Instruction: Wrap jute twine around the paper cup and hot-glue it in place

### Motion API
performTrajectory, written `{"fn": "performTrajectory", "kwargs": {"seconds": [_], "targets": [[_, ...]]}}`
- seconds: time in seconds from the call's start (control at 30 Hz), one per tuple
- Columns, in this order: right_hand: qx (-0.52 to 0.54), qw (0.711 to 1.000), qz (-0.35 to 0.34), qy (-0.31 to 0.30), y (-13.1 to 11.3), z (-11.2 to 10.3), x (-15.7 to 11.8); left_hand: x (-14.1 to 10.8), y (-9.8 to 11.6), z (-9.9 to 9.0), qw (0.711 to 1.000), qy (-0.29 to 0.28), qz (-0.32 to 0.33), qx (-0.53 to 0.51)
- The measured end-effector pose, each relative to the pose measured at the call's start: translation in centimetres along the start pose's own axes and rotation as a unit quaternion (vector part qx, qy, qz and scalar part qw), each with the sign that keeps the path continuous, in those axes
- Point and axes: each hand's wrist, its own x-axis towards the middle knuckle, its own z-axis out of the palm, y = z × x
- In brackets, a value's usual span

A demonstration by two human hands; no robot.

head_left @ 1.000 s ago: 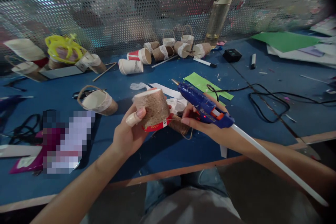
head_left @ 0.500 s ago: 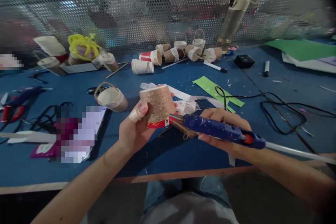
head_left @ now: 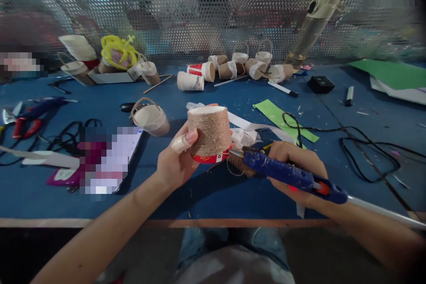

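Observation:
A paper cup wrapped in brown twine (head_left: 209,132) is in my left hand (head_left: 176,155), whose thumb has a bandage on it. The red rim at the cup's lower edge is bare of twine. My right hand (head_left: 296,166) is closed round a blue glue gun (head_left: 282,171) with a clear glue stick in its back end. The gun's nozzle is at the red rim, on the cup's right side; whether it touches is hard to tell. Behind the nozzle lies a bundle of twine (head_left: 244,165).
A small basket cup (head_left: 151,120) stands left of my hands. A phone (head_left: 116,159), red-handled pliers (head_left: 28,128) and a second glue gun are further left. Behind are several wrapped cups (head_left: 229,70), a bottle (head_left: 309,31), green paper (head_left: 282,117) and a black cable (head_left: 353,159).
The view has shifted, so most things appear further right. The glue gun's nozzle still points at the cup's red rim, and the cup looks slightly more upright.

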Motion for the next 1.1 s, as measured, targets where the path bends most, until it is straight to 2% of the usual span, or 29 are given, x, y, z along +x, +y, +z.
{"fn": "performTrajectory", "kwargs": {"seconds": [0.2, 0.4, 0.87, 1.1], "targets": [[-0.07, 0.997, -0.02, -0.011, 0.17, -0.19, -0.32, -0.09, -0.5, -0.34, 0.999, -0.002, 0.041, 0.029], [-0.138, 0.99, -0.013, 0.002, 0.41, -0.41, -0.43, -0.17, -0.15, 0.03, 0.996, 0.047, 0.039, 0.065], [-0.146, 0.988, -0.045, 0.001, 0.46, -0.38, -0.36, -0.13, -0.55, -0.18, 0.992, 0.05, 0.057, 0.101], [-0.153, 0.988, -0.029, -0.003, 0.03, -0.36, -0.31, 0.02, -0.59, -0.14, 0.991, 0.064, 0.063, 0.1]]}}
